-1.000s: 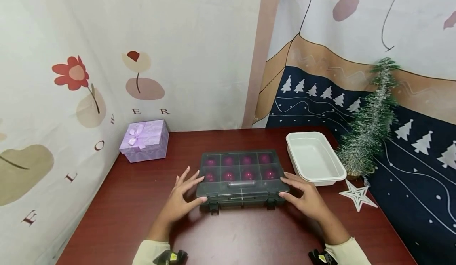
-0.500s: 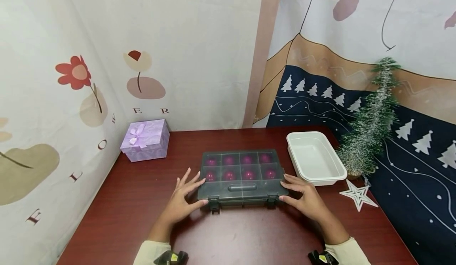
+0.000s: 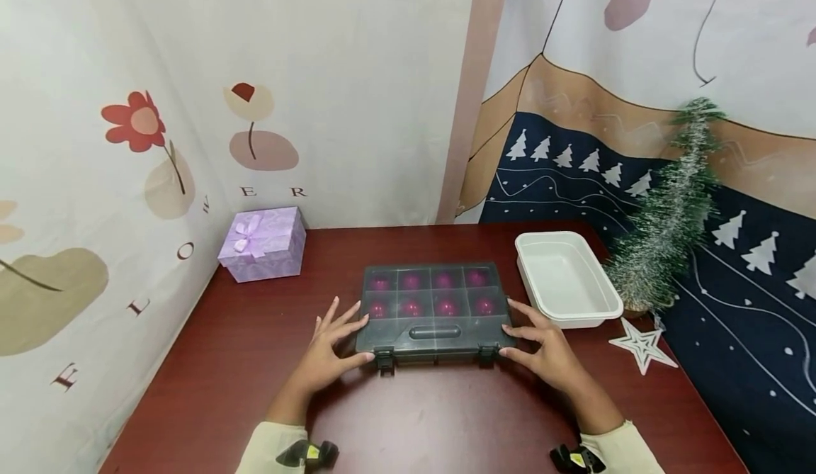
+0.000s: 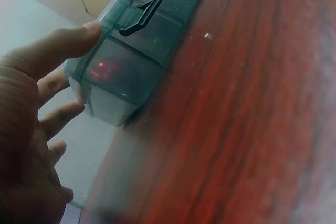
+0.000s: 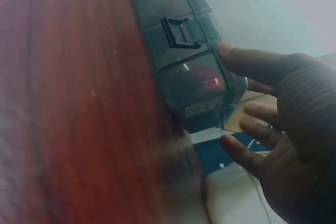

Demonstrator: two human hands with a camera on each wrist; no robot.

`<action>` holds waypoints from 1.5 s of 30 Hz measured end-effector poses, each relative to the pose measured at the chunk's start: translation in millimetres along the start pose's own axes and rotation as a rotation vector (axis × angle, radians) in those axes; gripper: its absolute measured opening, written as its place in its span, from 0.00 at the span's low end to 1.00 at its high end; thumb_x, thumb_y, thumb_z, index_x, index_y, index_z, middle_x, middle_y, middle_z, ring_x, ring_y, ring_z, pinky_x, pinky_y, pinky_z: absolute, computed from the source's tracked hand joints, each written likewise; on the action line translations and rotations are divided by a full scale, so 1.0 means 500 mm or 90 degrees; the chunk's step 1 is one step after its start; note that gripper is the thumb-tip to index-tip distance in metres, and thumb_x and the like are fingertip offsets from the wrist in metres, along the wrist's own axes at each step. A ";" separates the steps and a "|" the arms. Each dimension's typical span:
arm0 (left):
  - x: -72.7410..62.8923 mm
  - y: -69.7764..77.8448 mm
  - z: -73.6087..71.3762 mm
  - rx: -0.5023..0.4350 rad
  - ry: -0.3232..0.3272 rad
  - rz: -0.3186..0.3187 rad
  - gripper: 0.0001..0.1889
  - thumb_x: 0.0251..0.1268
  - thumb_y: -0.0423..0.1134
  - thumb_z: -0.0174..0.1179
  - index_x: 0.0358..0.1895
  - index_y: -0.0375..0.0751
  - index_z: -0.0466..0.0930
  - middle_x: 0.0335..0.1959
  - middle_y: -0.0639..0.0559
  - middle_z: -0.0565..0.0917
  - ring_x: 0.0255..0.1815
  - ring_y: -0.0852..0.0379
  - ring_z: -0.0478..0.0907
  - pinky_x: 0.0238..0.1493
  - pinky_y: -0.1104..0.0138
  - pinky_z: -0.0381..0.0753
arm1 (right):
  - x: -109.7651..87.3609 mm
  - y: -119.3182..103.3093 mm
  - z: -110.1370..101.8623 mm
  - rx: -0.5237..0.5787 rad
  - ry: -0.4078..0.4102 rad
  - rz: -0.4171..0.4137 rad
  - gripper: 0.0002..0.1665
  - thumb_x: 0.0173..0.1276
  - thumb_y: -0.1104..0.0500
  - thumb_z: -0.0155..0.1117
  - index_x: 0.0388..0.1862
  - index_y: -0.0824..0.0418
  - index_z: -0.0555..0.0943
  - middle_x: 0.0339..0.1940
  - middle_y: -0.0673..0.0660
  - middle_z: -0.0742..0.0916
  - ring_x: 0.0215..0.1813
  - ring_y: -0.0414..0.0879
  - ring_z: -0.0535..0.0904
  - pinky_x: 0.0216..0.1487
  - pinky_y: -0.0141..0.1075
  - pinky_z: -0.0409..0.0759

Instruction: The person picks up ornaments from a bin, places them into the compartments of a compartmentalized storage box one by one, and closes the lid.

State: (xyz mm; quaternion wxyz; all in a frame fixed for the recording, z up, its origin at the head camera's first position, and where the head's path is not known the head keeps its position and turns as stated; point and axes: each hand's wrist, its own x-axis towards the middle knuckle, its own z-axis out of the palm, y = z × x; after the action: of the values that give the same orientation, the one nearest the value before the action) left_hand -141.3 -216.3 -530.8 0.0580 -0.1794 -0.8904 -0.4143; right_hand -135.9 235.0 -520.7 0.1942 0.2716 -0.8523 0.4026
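A grey see-through compartment case (image 3: 433,332) lies flat on the table, its lid down and a dark ball in each compartment. Two black latches stick out from its front, one latch (image 4: 143,18) in the left wrist view and the other latch (image 5: 180,32) in the right wrist view. My left hand (image 3: 325,353) touches the case's front left corner, thumb at the lid's front edge and spread fingers along the side. At the opposite corner my right hand (image 3: 545,350) does the same, with its lower fingers apart from the case in the right wrist view.
A white tub (image 3: 567,275) stands right of the case. Beyond it are a small tinsel tree (image 3: 669,219) and a white star (image 3: 644,346). A lilac gift box (image 3: 263,244) sits at the back left of the reddish-brown table (image 3: 427,417).
The front edge of the case's lid has come down a little since the first frame. Both hands stay at its sides, and the right hand's fingers have spread slightly.
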 end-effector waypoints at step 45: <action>-0.006 -0.023 0.052 -0.027 0.089 0.258 0.28 0.39 0.35 0.89 0.50 0.49 0.91 0.69 0.42 0.87 0.84 0.37 0.67 0.87 0.70 0.49 | -0.013 0.031 0.072 0.154 0.052 -0.109 0.34 0.37 0.85 0.84 0.45 0.63 0.91 0.54 0.68 0.89 0.64 0.54 0.81 0.75 0.22 0.72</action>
State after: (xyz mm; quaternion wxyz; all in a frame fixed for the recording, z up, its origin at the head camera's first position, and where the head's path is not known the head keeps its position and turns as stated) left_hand -141.7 -204.3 -556.5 0.1982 -0.3268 -0.8210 -0.4241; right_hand -144.8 216.7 -555.0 0.2278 0.3480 -0.7627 0.4953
